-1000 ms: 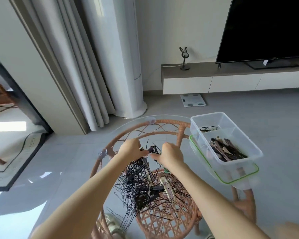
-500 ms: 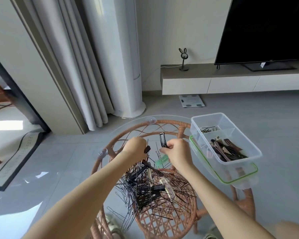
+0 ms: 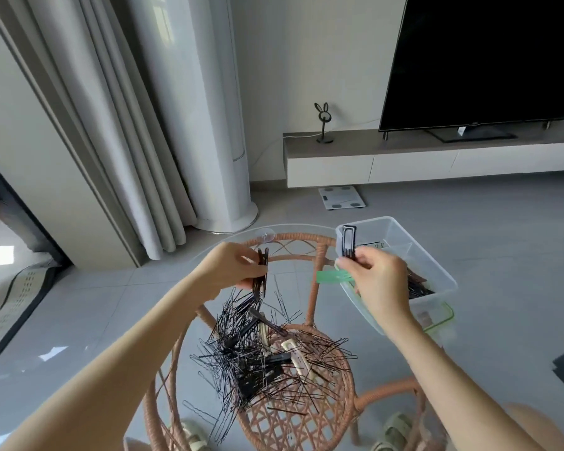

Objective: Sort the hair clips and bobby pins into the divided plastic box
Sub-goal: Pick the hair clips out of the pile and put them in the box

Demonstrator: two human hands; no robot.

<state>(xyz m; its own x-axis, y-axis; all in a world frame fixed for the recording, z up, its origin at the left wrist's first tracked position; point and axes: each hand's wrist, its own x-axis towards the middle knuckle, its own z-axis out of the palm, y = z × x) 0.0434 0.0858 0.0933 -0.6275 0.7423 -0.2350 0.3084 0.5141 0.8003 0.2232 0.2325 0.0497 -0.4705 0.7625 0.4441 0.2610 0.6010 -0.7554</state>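
A heap of black bobby pins (image 3: 261,353) with a few black and cream hair clips (image 3: 295,354) lies on a round glass tabletop. The clear divided plastic box (image 3: 437,265) sits at the table's right edge and holds pins in the far section and dark clips in the near one. My left hand (image 3: 232,268) pinches a dark clip (image 3: 261,271) upright above the heap. My right hand (image 3: 376,275) holds a black rectangular clip (image 3: 348,241) upright at the box's near left corner, and a green clip (image 3: 334,276) sticks out left from the same hand.
The glass top (image 3: 228,236) rests on a rattan frame (image 3: 311,242) with a woven shelf below. A green-rimmed lid (image 3: 443,315) lies under the box. Curtains, a white tower unit (image 3: 209,125), a floor scale (image 3: 341,197) and a TV bench stand beyond. Slippered feet show under the table.
Both hands have lifted off the heap and moved apart. The right hand carried the black and green clips right to the box corner; the left hand now holds a dark clip up.
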